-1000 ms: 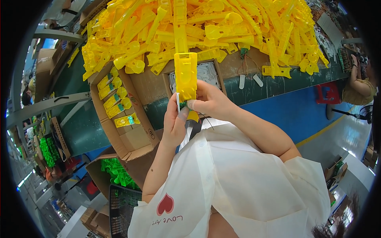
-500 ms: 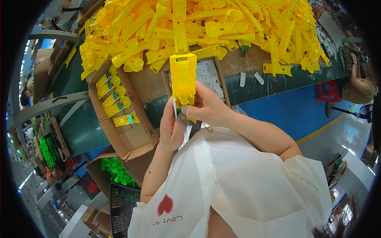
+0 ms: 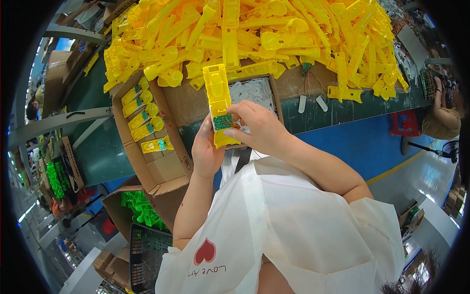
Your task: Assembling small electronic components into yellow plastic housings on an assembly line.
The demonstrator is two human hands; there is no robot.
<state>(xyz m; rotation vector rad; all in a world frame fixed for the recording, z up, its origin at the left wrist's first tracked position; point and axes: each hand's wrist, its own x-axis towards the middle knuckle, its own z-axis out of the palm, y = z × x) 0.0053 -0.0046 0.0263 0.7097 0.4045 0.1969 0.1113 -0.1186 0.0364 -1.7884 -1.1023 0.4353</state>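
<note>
A long yellow plastic shell [image 3: 216, 88] is held upright in front of me, its hollow inner side showing. My left hand [image 3: 205, 152] is closed around its left edge and lower part. Across the shell's lower half sits a small green circuit board [image 3: 223, 122]. Thin reddish-brown wires [image 3: 228, 123] run from the board toward my right hand [image 3: 262, 125]. That hand comes in from the right with bent fingers and thumb closed on the wires at the board's edge; its fingertips partly hide them.
A heap of yellow plastic parts [image 3: 196, 29] covers the far bench. To the left, a cardboard box [image 3: 164, 174] holds several yellow shells with green boards. Behind my hands is a box of white pieces [image 3: 254, 93]. A wired board [image 3: 307, 66] with white tabs lies right.
The yellow shell has turned so its inside and the circuit board now show. My right fingers have shifted from the shell's lower end to the wires beside the board.
</note>
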